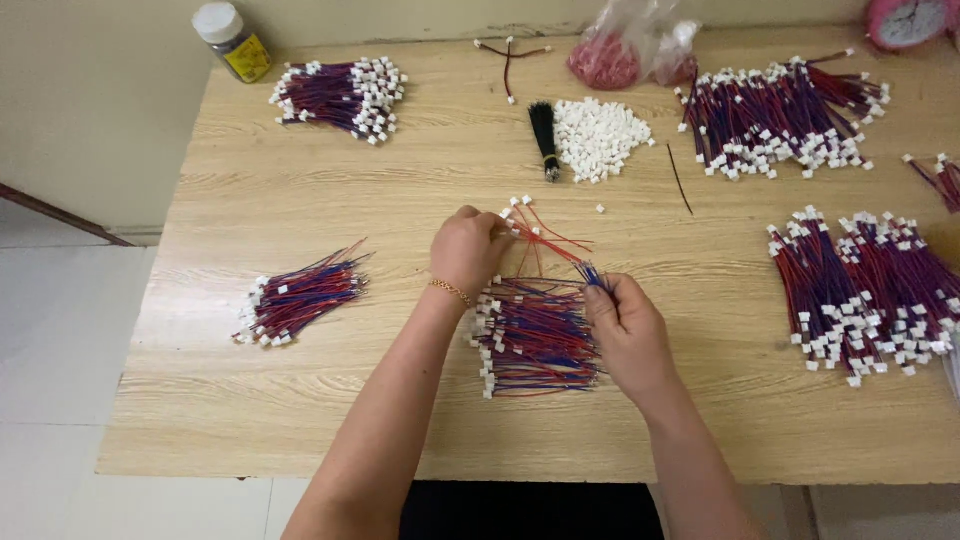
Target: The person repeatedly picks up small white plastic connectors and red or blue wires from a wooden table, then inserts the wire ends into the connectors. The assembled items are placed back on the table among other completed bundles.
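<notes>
A wide wooden table (300,420) with a pale grain fills most of the view, pushed against a cream wall. On it lie six heaps of short red-and-blue wires tipped with small white plugs. The two largest are on the right: one heap at the right edge (865,290) and one at the back right (785,115). A smaller heap sits at the back left (345,95), another at the front left (295,300), and a few more wires show cut off by the right edge (940,175).

The sixth heap, the middle bundle (535,340), lies between the two arms, its white plugs lined up on the left side and its bare ends pointing right.

Both hands share a small bunch of wires (550,240) just above that bundle. The left hand (465,250), with a gold bracelet (450,290) on the wrist, is curled closed, pinching the plug ends. The right hand (625,325) is closed around the blue-red bare ends, so the bunch spans from one hand to the other.

Behind them sit one pile of loose white plugs (600,135), one clear bag of red parts (625,50), one black brush-like tuft (545,135), one capped bottle with a yellow label (232,40) and part of a pink clock (910,20).
</notes>
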